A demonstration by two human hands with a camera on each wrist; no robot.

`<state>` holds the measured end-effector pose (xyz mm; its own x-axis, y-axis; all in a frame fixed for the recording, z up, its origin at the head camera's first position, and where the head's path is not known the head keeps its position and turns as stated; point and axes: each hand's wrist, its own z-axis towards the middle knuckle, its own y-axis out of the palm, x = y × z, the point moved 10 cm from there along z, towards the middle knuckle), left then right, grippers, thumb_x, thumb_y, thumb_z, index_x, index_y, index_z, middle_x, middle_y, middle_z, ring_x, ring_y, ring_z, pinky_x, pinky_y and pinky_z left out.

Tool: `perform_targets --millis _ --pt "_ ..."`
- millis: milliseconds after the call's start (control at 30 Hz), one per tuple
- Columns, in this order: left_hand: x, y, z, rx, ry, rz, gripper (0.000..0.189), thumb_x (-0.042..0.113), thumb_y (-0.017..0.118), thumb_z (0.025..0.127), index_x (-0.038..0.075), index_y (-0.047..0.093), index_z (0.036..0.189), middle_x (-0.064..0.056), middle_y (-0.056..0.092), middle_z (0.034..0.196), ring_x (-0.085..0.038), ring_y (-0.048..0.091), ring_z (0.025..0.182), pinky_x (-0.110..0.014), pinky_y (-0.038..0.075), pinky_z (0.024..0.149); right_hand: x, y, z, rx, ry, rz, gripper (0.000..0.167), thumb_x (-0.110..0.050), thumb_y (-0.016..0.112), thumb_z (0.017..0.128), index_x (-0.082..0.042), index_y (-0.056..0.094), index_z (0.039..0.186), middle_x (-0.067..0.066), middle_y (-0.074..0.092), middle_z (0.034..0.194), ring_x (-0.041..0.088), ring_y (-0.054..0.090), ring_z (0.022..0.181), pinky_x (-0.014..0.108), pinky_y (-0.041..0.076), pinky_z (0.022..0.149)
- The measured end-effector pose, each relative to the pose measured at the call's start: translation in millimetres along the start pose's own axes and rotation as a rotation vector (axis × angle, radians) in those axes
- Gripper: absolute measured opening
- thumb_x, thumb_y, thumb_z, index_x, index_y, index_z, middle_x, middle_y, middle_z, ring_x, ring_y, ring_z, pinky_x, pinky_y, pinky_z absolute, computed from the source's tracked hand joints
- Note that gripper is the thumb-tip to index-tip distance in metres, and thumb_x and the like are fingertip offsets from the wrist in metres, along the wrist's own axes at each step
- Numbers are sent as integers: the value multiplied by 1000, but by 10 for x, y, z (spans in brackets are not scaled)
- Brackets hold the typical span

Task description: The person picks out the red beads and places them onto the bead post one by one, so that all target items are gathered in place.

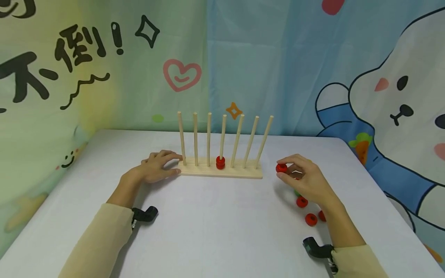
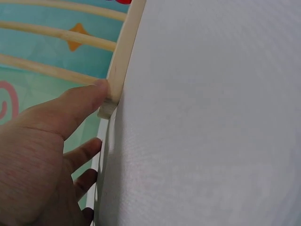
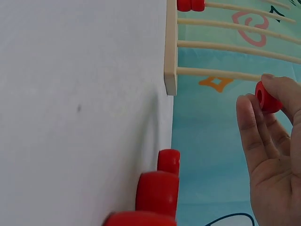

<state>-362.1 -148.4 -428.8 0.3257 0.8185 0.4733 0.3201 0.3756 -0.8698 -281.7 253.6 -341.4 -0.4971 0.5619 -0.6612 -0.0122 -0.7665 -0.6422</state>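
Note:
A wooden peg rack [image 1: 222,173] with several upright pegs stands on the table. Two red beads [image 1: 220,163] are stacked at the foot of its middle peg. My left hand [image 1: 156,166] holds the rack's left end, the thumb on its front corner and the index finger farther back; the other fingers are spread loosely. To the right of the rack, my right hand [image 1: 306,175] pinches a red bead [image 3: 268,98] between thumb and fingertips, above the table. The hole of this bead shows in the right wrist view.
Loose red beads [image 1: 311,219] lie on the white table [image 1: 222,227] below and beside the right hand. A green bead [image 1: 297,192] is partly hidden by that hand. Behind the table hangs a printed cloth [image 1: 250,69].

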Motion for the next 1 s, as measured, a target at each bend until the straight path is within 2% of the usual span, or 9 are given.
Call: perform_targets --millis 200,400,567,1000 --pt "4 -4 6 -4 1 0 61 56 58 99 27 48 152 -17 29 164 -56 25 143 -77 25 102 -29 53 68 -24 1 34 36 -2 79 89 -14 70 122 3 67 114 15 69 87 17 54 86" --pt "15 -7 12 1 12 -8 61 56 57 99 27 48 152 -16 31 162 -56 26 142 -78 24 102 -85 115 125 -51 16 1 35 -5 80 89 -17 71 121 0 66 115 15 69 92 17 54 87" --pt "11 4 4 3 9 -9 58 54 56 101 28 48 152 -13 32 163 -56 26 143 -79 24 102 -108 177 169 -74 28 -21 35 -6 80 89 -17 71 121 -1 66 116 15 69 93 22 55 89" --pt "-4 7 1 7 4 -12 58 54 56 101 29 48 152 -13 31 163 -55 27 142 -76 25 102 -183 297 249 -80 7 30 37 0 79 88 -12 71 122 2 65 118 16 70 94 28 59 85"
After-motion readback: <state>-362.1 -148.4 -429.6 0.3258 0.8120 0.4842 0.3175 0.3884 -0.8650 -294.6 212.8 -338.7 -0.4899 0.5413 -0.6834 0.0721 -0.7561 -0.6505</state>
